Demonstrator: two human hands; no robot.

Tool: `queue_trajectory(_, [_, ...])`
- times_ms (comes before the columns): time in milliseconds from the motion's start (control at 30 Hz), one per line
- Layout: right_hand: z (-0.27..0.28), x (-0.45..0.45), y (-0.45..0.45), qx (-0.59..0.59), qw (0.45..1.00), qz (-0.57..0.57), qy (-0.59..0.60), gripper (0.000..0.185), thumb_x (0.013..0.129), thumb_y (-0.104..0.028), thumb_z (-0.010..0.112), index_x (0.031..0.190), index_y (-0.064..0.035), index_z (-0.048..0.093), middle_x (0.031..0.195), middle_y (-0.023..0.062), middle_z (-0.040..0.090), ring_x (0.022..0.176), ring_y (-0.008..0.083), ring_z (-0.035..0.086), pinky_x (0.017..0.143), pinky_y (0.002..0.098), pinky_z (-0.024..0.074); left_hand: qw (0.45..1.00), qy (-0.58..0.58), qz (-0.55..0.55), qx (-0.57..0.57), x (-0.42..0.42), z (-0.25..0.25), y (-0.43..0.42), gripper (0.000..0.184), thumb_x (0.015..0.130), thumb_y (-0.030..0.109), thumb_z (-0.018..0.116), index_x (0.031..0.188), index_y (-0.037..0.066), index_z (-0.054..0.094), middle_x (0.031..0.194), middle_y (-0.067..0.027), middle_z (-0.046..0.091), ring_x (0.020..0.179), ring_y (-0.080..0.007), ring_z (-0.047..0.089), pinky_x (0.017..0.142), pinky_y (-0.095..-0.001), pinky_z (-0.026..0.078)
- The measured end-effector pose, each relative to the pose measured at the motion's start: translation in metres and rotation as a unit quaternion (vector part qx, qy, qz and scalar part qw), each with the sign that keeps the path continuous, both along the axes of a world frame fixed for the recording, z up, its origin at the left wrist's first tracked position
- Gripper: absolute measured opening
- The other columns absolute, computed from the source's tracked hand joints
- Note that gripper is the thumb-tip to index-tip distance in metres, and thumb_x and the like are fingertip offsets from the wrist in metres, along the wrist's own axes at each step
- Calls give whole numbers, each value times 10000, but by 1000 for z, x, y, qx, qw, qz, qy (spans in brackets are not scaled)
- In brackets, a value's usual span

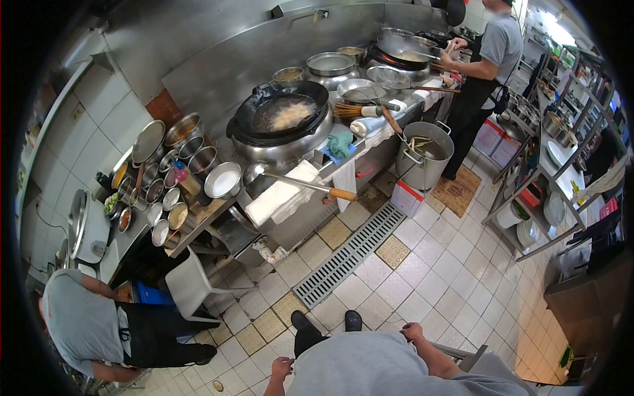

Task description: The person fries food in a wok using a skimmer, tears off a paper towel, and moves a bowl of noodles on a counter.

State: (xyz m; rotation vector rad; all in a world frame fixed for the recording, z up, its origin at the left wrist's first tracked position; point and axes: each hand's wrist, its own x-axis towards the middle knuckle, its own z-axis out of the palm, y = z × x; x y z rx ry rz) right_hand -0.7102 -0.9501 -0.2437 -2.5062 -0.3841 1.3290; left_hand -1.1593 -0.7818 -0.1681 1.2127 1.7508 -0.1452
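Ladle [304, 183] lies mid-frame, handle [343, 194] pointing right, nearer the right hand [414, 331] than the left hand [282, 367], all fingers loose and empty-looking.

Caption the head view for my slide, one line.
Kitchen scene: golden food in a black wok, the wearer's left hand and right hand beside a gray shirt.

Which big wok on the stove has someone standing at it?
The far, silvery wok, with a co-worker beside it; the nearer, black wok holds golden food but has nobody beside it.
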Motion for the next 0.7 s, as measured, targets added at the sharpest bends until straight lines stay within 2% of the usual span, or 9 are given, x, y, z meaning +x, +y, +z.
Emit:
queue_trajectory(167, [-8, 0, -3, -4, 1000, -20, 17, 294, 591, -254, 699, 821, -74, 664, 759, 94, 648, 650, 171, 622, 633, 264, 502, 1000, -11, 11, 0, -2, -2, -3, 284, 721, 195, 666, 925, 17, 581, 719, -105, 606, 567, -174, 594, 465, -292, 510])
queue_trajectory(467, [-9, -2, -1, -5, 1000, 12, -8, 310, 578, -272, 697, 821, -82, 668, 799, 80, 651, 731, 185, 622, 694, 275, 492, 1000, -2, 4, 7, -5, -5, -6, 269, 724, 207, 663, 902, 18, 591, 712, -109, 611, 569, -180, 605, 460, -288, 512])
queue_trajectory(700, [-12, -1, -1, -19, 1000, 11, -2, 303, 576, -288, 689, 811, -97, 672, 800, 79, 651, 738, 188, 622, 698, 279, 491, 1000, -3, 10, 4, -4, -5, -5, 252, 728, 201, 661, 894, 24, 594, 711, -101, 612, 566, -174, 603, 456, -288, 511])
